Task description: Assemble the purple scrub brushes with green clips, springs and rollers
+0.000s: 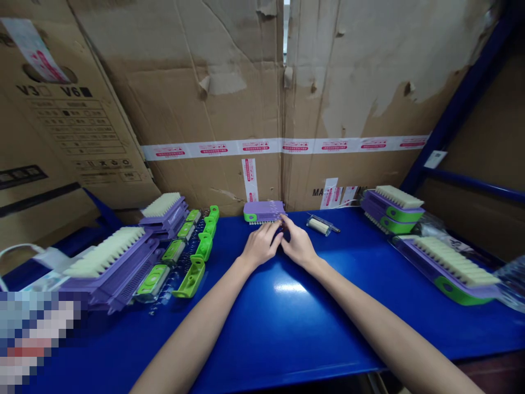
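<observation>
A purple brush (264, 208) with a green end cap and pale bristles facing down is at the back middle of the blue table, against the cardboard. Right in front of its right end, my left hand (261, 244) and my right hand (300, 244) come together. Fingers on both hands are bent inward, the tips meeting close to the brush's end. Something small and dark shows between them, too unclear to name. Whether the fingertips touch the brush, I cannot tell. Beside my right hand lies a pale roller-like piece (319, 225) in clear plastic.
Stacked purple brush bodies (118, 273) stand at the left, bristles up. Next to them run green-topped blocks (152, 280), coiled springs and green caps (191, 278). More brushes (455, 262) sit at the right. Cardboard (213, 109) walls the back; a blue metal frame (445, 104) rises at right.
</observation>
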The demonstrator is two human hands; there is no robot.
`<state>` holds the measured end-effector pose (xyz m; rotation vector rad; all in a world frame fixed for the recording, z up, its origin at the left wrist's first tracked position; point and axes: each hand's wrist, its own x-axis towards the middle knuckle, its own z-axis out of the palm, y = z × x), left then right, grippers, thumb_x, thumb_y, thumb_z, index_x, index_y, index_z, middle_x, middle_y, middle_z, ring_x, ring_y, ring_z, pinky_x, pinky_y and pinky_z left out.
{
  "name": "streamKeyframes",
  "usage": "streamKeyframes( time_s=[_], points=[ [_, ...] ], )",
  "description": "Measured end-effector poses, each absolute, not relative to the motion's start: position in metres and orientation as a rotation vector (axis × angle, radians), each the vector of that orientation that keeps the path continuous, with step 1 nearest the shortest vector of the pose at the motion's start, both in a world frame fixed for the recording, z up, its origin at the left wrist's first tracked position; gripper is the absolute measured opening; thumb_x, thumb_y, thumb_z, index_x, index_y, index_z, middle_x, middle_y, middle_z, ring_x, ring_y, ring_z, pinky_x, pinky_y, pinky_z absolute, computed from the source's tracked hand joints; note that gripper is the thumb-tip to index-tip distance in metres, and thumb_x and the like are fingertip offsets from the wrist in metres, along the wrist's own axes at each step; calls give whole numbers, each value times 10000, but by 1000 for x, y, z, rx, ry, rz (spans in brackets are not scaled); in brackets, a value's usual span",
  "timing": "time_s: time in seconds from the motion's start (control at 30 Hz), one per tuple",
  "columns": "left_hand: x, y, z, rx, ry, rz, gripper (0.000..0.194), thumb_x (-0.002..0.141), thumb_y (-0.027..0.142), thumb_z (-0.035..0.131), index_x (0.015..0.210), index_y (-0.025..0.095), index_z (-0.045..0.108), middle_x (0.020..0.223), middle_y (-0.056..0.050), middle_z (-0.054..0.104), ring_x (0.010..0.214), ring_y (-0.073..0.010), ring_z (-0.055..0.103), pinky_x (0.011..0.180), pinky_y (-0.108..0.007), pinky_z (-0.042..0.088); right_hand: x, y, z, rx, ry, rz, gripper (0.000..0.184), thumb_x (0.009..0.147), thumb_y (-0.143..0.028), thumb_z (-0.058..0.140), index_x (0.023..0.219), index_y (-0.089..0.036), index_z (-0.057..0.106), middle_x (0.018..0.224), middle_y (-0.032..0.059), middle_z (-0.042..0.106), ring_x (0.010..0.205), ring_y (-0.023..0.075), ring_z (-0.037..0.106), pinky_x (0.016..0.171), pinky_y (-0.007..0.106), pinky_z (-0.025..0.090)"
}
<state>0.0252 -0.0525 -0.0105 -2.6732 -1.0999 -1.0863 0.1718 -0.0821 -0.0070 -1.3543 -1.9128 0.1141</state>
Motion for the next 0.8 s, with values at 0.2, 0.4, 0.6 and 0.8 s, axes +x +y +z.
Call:
streamKeyframes(
  time_s=[0.2, 0.4, 0.6, 0.8],
  points=[
    [29, -55, -9, -2656, -993, -996, 450, 941, 324, 349, 1355, 153, 402, 1197, -130, 604, 1088, -225, 587, 934, -366, 486, 187, -79, 3, -1602, -1770, 102, 295, 855, -287, 492, 1125, -200, 569, 1030, 73, 696, 913, 208, 658, 787, 285, 486],
    [29, -52, -11, -2724, -1018, -889, 382, 915, 273, 405, 1265, 160, 510, 1226, -106, 595, 1136, -219, 554, 966, -360, 458, 198, -73, 5, -1867, -1519, 144, 207, 828, -302, 537, 1003, -201, 583, 930, 75, 711, 902, 245, 666, 774, 324, 479],
    [30, -50, -13, -2837, -992, -700, 414, 882, 252, 453, 1290, 214, 508, 1349, -80, 524, 1275, -217, 436, 1032, -401, 369, 203, -63, -5, -1438, -1526, 471, 141, 764, -255, 575, 884, -184, 555, 891, 53, 693, 865, 183, 660, 805, 301, 485],
    [30, -53, -10, -2778, -1015, -637, 247, 882, 271, 477, 1043, 238, 660, 969, -66, 646, 975, -226, 563, 854, -394, 420, 202, -58, -6, -1156, -1262, 827, 311, 657, -397, 676, 846, -166, 588, 832, 45, 665, 784, 176, 631, 658, 276, 493]
  ],
)
